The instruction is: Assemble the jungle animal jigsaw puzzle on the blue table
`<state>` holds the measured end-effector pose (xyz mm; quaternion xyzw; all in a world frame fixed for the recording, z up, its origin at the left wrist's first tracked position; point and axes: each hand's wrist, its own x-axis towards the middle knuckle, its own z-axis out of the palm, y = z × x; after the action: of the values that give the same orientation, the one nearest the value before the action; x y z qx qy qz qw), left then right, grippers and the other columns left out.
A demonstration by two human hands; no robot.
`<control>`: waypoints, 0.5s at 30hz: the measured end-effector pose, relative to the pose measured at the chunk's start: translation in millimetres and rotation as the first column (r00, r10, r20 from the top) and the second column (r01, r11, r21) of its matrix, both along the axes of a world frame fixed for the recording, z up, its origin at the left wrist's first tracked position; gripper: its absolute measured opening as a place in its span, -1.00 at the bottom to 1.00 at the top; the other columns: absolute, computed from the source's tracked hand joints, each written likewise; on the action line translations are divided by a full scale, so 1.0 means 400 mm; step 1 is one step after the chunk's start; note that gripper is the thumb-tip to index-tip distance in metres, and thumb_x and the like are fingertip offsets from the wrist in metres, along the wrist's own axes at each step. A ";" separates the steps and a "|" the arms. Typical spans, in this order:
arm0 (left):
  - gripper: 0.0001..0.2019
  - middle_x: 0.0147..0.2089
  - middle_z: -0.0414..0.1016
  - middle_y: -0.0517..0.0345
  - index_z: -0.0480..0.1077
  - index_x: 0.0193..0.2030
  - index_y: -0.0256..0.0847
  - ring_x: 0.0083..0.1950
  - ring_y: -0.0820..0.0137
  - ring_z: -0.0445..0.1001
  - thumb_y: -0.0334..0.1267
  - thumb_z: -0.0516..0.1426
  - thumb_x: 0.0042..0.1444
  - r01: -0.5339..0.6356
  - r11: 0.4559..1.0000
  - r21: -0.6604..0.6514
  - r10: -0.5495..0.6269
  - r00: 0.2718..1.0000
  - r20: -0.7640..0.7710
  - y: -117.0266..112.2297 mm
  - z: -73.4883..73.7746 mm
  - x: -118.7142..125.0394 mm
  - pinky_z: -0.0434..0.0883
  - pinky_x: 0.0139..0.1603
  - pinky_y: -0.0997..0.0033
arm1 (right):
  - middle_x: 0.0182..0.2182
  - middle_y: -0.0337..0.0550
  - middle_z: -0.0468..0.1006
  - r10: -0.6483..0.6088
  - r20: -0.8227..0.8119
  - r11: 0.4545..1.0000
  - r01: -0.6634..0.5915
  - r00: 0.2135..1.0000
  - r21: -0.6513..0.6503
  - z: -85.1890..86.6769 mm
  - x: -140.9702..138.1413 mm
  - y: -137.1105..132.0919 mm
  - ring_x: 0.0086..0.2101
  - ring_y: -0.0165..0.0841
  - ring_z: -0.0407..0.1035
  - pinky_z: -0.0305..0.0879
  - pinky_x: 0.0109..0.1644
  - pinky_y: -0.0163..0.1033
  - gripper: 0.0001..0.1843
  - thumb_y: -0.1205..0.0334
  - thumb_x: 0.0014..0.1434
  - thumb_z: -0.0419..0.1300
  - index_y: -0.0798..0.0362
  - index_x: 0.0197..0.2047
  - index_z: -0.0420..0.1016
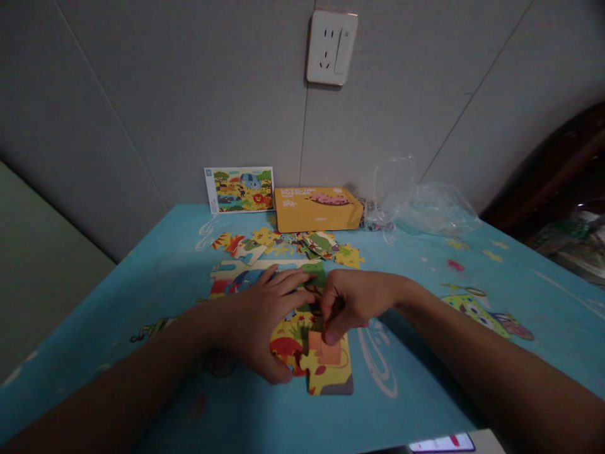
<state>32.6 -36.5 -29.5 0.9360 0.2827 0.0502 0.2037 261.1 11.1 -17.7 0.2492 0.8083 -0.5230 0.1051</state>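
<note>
A partly joined jigsaw puzzle (326, 372) with bright animal pictures lies on the blue table (416, 378) in front of me. My left hand (258, 315) rests flat on its left part, fingers stretched out across the joined pieces. My right hand (350, 302) is curled beside it, thumb and fingers pinched down on a puzzle piece (309, 309) at the puzzle's middle; the piece is mostly hidden by the fingers. The two hands touch at the fingertips. A heap of loose puzzle pieces (293, 244) lies just beyond the hands.
An orange puzzle box (317, 209) and a picture card (239, 189) stand against the grey wall at the table's back. Crumpled clear plastic bags (420, 205) lie to the right of the box. A wall socket (331, 47) sits above. A phone's edge (442, 443) shows at the bottom.
</note>
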 end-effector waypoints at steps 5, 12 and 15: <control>-0.08 0.46 0.02 -0.18 0.25 0.30 -0.11 0.45 -0.17 -0.03 0.05 0.37 -0.28 -0.016 1.000 0.021 0.017 1.000 -0.008 0.005 -0.005 -0.003 -0.22 0.42 -0.28 | -0.74 -0.42 0.32 0.014 0.019 0.999 -0.014 1.000 0.036 -0.004 -0.010 -0.019 -0.68 -0.56 0.15 0.06 -0.54 -0.37 -0.60 -0.07 -0.03 0.40 0.14 -0.46 0.58; -0.13 0.46 0.02 -0.15 0.29 0.26 -0.06 0.45 -0.15 -0.02 0.04 0.37 -0.27 -0.002 1.000 0.020 0.002 1.000 0.004 0.006 -0.004 -0.004 -0.18 0.42 -0.28 | -0.74 -0.41 0.34 0.055 0.069 0.992 -0.062 0.996 0.108 0.000 -0.025 -0.041 -0.66 -0.57 0.15 0.08 -0.53 -0.39 -0.67 0.01 0.02 0.40 0.14 -0.47 0.58; -0.10 0.47 -0.02 -0.20 0.24 0.30 -0.11 0.46 -0.19 -0.05 0.05 0.36 -0.24 -0.020 1.000 -0.002 0.020 1.000 -0.021 0.004 -0.002 -0.005 -0.23 0.41 -0.34 | -0.80 -0.45 0.27 0.055 0.141 0.996 -0.064 0.989 0.065 0.014 -0.028 -0.045 -0.70 -0.57 0.15 0.10 -0.52 -0.38 -0.68 0.03 0.04 0.39 0.13 -0.49 0.57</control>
<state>30.8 -34.8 -30.2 0.9333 0.2941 0.0421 0.2015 250.0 -7.1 -12.0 0.2642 0.8237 -0.4728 0.1679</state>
